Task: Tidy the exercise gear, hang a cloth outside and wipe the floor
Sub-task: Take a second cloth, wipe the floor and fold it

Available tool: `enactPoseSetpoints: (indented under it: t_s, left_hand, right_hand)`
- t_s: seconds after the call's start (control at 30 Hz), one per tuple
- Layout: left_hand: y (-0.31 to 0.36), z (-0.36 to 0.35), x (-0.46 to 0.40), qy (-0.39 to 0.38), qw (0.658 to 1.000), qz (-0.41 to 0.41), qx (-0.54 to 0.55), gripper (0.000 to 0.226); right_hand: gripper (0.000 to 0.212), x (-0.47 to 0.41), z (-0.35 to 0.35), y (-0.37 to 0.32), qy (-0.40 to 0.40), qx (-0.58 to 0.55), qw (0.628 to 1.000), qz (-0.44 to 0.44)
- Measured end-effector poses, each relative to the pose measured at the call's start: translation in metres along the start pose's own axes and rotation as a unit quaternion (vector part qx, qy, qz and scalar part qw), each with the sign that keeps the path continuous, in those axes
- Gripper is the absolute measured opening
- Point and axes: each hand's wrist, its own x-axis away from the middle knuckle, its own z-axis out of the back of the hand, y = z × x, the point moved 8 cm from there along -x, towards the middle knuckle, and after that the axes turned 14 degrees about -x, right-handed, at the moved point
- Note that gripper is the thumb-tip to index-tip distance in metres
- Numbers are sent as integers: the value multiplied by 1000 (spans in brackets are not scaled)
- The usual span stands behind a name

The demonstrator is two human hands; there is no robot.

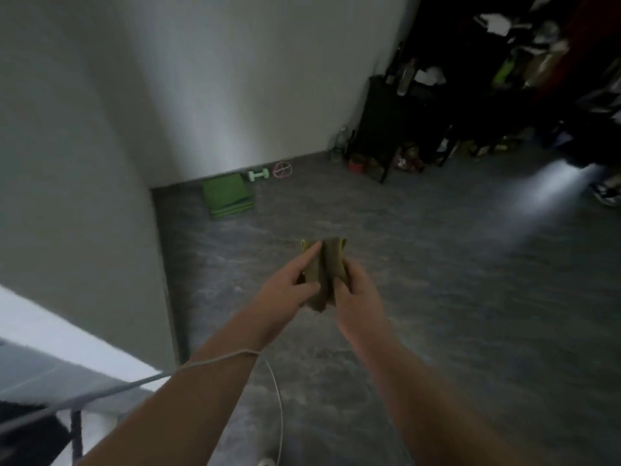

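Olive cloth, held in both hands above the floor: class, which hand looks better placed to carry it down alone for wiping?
Probably the right hand: its fingers wrap the bunched olive cloth, while the left hand mostly steadies it with an extended forefinger.

Two hands, the left [291, 286] and the right [353, 290], are showing at the middle of the frame, sharing one folded cloth [325, 267]. One green mat [228, 195], one green dumbbell [258, 174] and one pink ring [282, 169] are lying at the centre by the wall. One dark shelf [386, 122] is standing at the upper right; its blurred contents cannot be counted.
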Motion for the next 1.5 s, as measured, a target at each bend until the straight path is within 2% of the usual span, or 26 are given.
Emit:
enactPoseSetpoints:
  t_s: [0.13, 0.27, 0.37, 0.53, 0.63, 0.7, 0.87, 0.93, 1.0, 1.13, 1.2, 1.27, 1.37, 1.5]
  left_hand:
    - [23, -26, -69, -26, 999, 14, 13, 74]
    - [54, -75, -143, -91, 996, 0, 0, 73]
    - [76, -114, -208, -137, 991, 0, -8, 65]
    - [108, -152, -320, -172, 984, 24, -51, 59]
    - [130, -166, -381, -176, 983, 41, -40, 76]
    - [136, -163, -422, -161, 985, 42, -42, 79]
    - [141, -119, -525, -70, 986, -43, -144, 65]
    - [145, -102, -568, -59, 984, -38, -165, 69]
    - [147, -91, -614, -97, 981, -31, -162, 83]
    - [162, -87, -710, -256, 958, -17, -126, 102]
    - [183, -87, -755, -308, 945, -16, -107, 91]
    - [208, -88, -800, -320, 940, -24, -112, 70]
    - [233, -92, -874, -292, 945, -45, -140, 45]
    - [253, -109, -955, -246, 952, -50, -177, 26]
  right_hand:
    - [43, -43, 30, -14, 15, 4, 1000, 27]
    - [51, -104, 81, -13, 15, 43, 998, 31]
    - [53, -157, 122, -17, -7, 32, 999, 32]
    - [60, -249, 189, -52, -68, 96, 992, 47]
    - [54, -314, 221, -58, -51, 155, 985, 53]
    - [51, -356, 236, -60, -36, 162, 985, 49]
    - [57, -465, 267, -64, -33, 33, 998, -31]
    - [56, -508, 269, -69, -60, -49, 994, -82]
    - [55, -552, 266, -76, -88, -119, 982, -115]
    - [56, -642, 258, -101, -116, -211, 961, -136]
    - [58, -683, 258, -117, -124, -238, 953, -144]
    - [57, -724, 263, -130, -129, -249, 949, -147]
    - [55, -783, 281, -143, -112, -235, 954, -151]
    - [37, -855, 324, -148, -24, -148, 982, -111]
